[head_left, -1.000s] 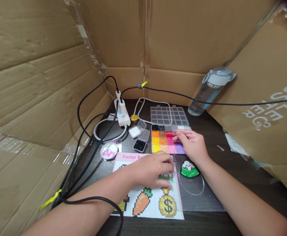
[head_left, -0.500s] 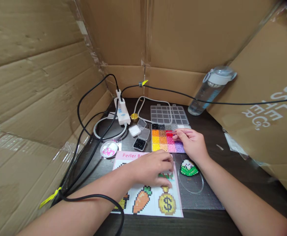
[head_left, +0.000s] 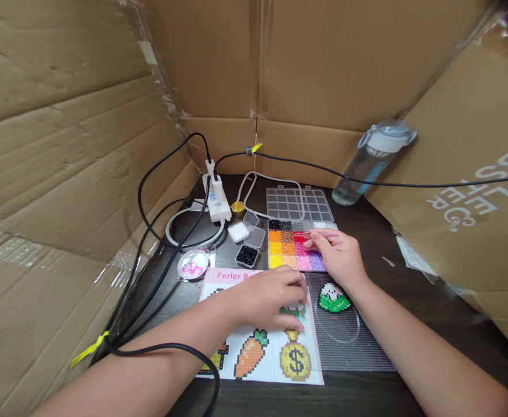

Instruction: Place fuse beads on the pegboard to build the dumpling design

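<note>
My right hand (head_left: 338,255) grips pink tweezers (head_left: 318,233), their tips over the red beads of a sorted bead box (head_left: 275,248). My left hand (head_left: 275,298) rests on a printed pattern sheet (head_left: 275,370), fingers curved and apart, with nothing visible in them. The sheet shows a carrot and a money bag. Right of it, a white and green bead piece (head_left: 334,297) lies on a clear pegboard (head_left: 366,347), beside a loop of clear cord. Small boxes of white beads (head_left: 238,232) and black beads (head_left: 247,255) stand left of the bead box.
A white dish (head_left: 193,264) of pink beads sits at the left. Behind are a power strip (head_left: 217,200), a small gold cup (head_left: 237,209) and a leaning water bottle (head_left: 369,165). Black cables (head_left: 149,278) run across my left forearm. Cardboard walls surround the table.
My right hand and the tweezers have shifted very slightly left over the red beads. My left hand stays on the sheet.
</note>
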Tool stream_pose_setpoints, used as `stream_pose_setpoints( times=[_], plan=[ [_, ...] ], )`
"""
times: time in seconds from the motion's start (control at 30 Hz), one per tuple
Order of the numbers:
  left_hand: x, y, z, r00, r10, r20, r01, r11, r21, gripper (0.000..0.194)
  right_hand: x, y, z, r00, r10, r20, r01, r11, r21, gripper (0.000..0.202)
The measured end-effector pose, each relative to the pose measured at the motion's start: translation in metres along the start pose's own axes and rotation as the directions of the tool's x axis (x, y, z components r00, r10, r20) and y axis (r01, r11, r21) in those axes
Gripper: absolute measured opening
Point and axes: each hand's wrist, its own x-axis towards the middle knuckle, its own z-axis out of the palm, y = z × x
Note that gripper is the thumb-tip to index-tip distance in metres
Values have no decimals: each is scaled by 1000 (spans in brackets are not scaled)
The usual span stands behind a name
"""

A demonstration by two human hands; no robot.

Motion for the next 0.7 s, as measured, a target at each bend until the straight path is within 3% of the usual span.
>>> stream_pose_setpoints(
  times=[0.7],
  plan=[
    [-1,0,0,1000,8,-5,-8,1000,26,37,2,3,-1,1000,-9,-11,8,1000,-26,37]
  ],
)
